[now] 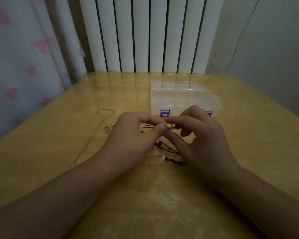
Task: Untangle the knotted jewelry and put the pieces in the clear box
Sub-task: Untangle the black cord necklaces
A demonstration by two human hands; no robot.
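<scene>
My left hand and my right hand meet above the middle of the table, and both pinch a small knotted piece of jewelry with thin metal rings between thumb and fingertips. A black cord with beads trails from the knot down onto the table between my wrists. Just beyond my hands stands the clear box with purple latches, its lid shut. A thin silver chain lies stretched on the table to the left, apart from my hands.
Small silver clasps or beads lie loose beside the chain. The wooden table ends at a white ribbed radiator at the back. A curtain with pink hearts hangs on the left.
</scene>
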